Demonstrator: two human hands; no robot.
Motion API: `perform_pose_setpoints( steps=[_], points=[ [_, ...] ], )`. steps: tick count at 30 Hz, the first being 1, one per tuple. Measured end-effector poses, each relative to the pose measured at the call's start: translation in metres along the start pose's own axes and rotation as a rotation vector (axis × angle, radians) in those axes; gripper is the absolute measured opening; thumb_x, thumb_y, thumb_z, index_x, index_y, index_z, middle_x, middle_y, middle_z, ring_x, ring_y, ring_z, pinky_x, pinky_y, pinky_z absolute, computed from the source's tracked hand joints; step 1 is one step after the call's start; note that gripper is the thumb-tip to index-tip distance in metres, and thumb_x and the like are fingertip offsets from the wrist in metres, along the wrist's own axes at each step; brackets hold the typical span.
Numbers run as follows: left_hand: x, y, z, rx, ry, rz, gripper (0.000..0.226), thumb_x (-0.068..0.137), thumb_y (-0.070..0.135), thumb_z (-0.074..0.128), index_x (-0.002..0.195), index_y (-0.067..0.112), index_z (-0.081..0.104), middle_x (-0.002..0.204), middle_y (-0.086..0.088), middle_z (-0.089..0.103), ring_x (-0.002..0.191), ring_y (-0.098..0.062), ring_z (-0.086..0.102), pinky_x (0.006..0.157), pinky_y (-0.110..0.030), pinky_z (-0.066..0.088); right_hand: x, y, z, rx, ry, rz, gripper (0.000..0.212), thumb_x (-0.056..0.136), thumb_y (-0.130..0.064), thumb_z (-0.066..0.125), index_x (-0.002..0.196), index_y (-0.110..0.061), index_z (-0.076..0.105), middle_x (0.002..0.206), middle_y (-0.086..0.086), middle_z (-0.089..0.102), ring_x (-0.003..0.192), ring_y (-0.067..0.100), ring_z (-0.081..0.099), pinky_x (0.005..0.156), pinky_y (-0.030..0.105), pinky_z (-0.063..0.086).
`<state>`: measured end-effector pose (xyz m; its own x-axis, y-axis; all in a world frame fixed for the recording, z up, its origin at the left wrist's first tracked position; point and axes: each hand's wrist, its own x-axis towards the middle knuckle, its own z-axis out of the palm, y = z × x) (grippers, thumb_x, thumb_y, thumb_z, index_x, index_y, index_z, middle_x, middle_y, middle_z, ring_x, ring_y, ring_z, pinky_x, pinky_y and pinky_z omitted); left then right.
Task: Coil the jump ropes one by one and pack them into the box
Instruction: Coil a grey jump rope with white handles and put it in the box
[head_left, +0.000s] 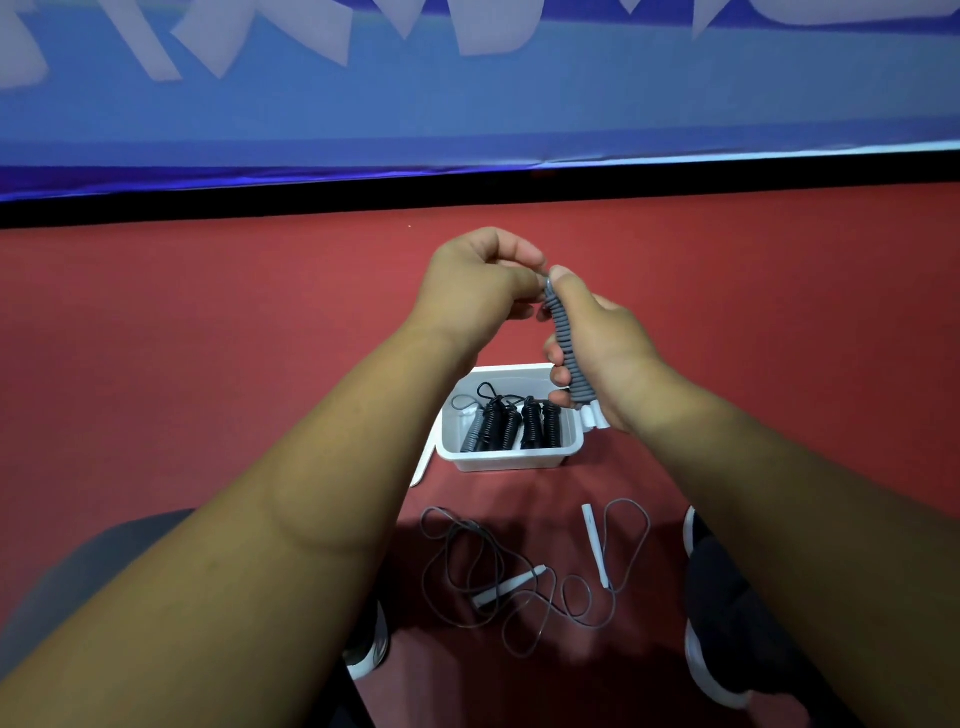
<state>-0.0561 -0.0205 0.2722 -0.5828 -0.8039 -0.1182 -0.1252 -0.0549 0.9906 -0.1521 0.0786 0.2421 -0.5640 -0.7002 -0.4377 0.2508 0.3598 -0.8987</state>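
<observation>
My right hand (597, 348) grips a grey jump rope (566, 348) wound tightly round its white handles, whose ends stick out below my palm. My left hand (478, 286) pinches the rope's top end just above my right thumb. Both hands are held above the white box (509, 457) on the red floor. The box holds several coiled ropes (514, 423), mostly black and one grey. A loose grey jump rope (519, 577) with two white handles lies tangled on the floor nearer me than the box.
A white lid (423, 462) leans against the box's left side. My two shoes (711, 623) rest on the red floor either side of the loose rope. A blue banner (467, 104) with a black bottom edge stands beyond the box.
</observation>
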Motion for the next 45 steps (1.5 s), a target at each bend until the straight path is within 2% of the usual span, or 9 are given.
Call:
perform_pose_setpoints(
  steps=[11, 17, 20, 26, 30, 34, 39, 43, 45],
  points=[
    [0.011, -0.011, -0.016, 0.159, -0.087, -0.058, 0.018, 0.089, -0.011, 0.069, 0.098, 0.005, 0.07, 0.08, -0.007, 0.075, 0.074, -0.02, 0.075, 0.072, -0.031, 0.06, 0.004, 0.005, -0.004, 0.08, -0.24, 0.083, 0.047, 0.097, -0.076, 0.053, 0.113, -0.035, 0.067, 0.073, 0.002, 0.058, 0.052, 0.017, 0.051, 0.06, 0.033, 0.051],
    [0.016, -0.003, -0.019, 0.253, -0.069, -0.001, 0.008, 0.092, -0.003, 0.069, 0.095, 0.004, 0.07, 0.079, -0.008, 0.069, 0.07, -0.019, 0.065, 0.084, -0.043, 0.062, 0.008, -0.003, -0.016, 0.095, -0.412, 0.005, 0.021, 0.108, -0.031, 0.061, 0.128, -0.035, 0.065, 0.089, 0.004, 0.06, 0.07, 0.018, 0.062, 0.074, 0.052, 0.063],
    [0.014, -0.003, -0.016, 0.451, -0.047, 0.028, 0.006, 0.091, 0.01, 0.07, 0.09, 0.005, 0.073, 0.081, -0.015, 0.075, 0.073, -0.029, 0.072, 0.083, -0.052, 0.063, 0.011, -0.004, -0.018, -0.11, -0.294, -0.134, 0.025, 0.103, -0.025, 0.068, 0.124, -0.038, 0.065, 0.086, 0.003, 0.061, 0.07, 0.019, 0.067, 0.072, 0.059, 0.064],
    [0.01, 0.0, -0.008, 0.817, -0.063, 0.066, 0.023, 0.094, 0.026, 0.067, 0.086, 0.006, 0.077, 0.082, -0.023, 0.073, 0.066, -0.03, 0.059, 0.068, -0.042, 0.056, 0.013, 0.001, -0.013, -0.475, 0.079, -0.344, 0.024, 0.091, -0.032, 0.071, 0.109, -0.043, 0.061, 0.071, -0.002, 0.06, 0.048, 0.02, 0.068, 0.037, 0.029, 0.048],
    [0.006, -0.001, 0.002, 1.112, -0.076, 0.1, 0.022, 0.091, 0.022, 0.066, 0.073, 0.01, 0.065, 0.063, -0.007, 0.054, 0.062, -0.03, 0.056, 0.06, -0.032, 0.039, 0.023, 0.014, -0.012, -0.823, 0.236, -0.362, 0.029, 0.085, -0.054, 0.067, 0.111, -0.047, 0.054, 0.072, -0.005, 0.068, 0.062, 0.023, 0.069, 0.062, 0.038, 0.057],
    [0.006, -0.007, 0.014, 1.262, -0.094, 0.118, 0.035, 0.094, 0.013, 0.064, 0.065, 0.016, 0.045, 0.068, -0.003, 0.046, 0.053, -0.02, 0.043, 0.058, -0.032, 0.036, 0.028, 0.015, -0.015, -0.915, 0.234, -0.281, 0.026, 0.091, -0.06, 0.061, 0.111, -0.045, 0.053, 0.079, -0.007, 0.068, 0.071, 0.027, 0.066, 0.066, 0.037, 0.055],
    [0.007, -0.015, 0.003, 1.09, -0.116, 0.074, 0.027, 0.093, 0.018, 0.062, 0.068, 0.01, 0.058, 0.061, -0.005, 0.047, 0.058, -0.026, 0.044, 0.049, -0.031, 0.029, 0.029, 0.02, -0.015, -0.853, 0.178, -0.281, 0.023, 0.095, -0.054, 0.063, 0.111, -0.04, 0.054, 0.085, -0.003, 0.068, 0.069, 0.027, 0.065, 0.061, 0.038, 0.054],
    [0.011, -0.019, -0.009, 0.69, -0.144, -0.026, 0.021, 0.099, 0.028, 0.061, 0.089, 0.014, 0.072, 0.079, -0.004, 0.069, 0.072, -0.026, 0.061, 0.061, -0.031, 0.045, 0.023, 0.01, -0.018, -0.757, 0.086, -0.336, 0.025, 0.096, -0.046, 0.066, 0.117, -0.04, 0.053, 0.084, -0.004, 0.065, 0.062, 0.021, 0.061, 0.052, 0.033, 0.044],
    [0.013, -0.017, -0.011, 0.447, -0.16, -0.088, 0.027, 0.106, 0.028, 0.056, 0.101, 0.006, 0.071, 0.097, -0.006, 0.075, 0.08, -0.024, 0.069, 0.075, -0.038, 0.055, 0.02, 0.005, -0.017, -0.696, 0.02, -0.356, 0.032, 0.096, -0.039, 0.063, 0.125, -0.045, 0.051, 0.087, -0.002, 0.066, 0.068, 0.024, 0.065, 0.058, 0.037, 0.053]
  ],
)
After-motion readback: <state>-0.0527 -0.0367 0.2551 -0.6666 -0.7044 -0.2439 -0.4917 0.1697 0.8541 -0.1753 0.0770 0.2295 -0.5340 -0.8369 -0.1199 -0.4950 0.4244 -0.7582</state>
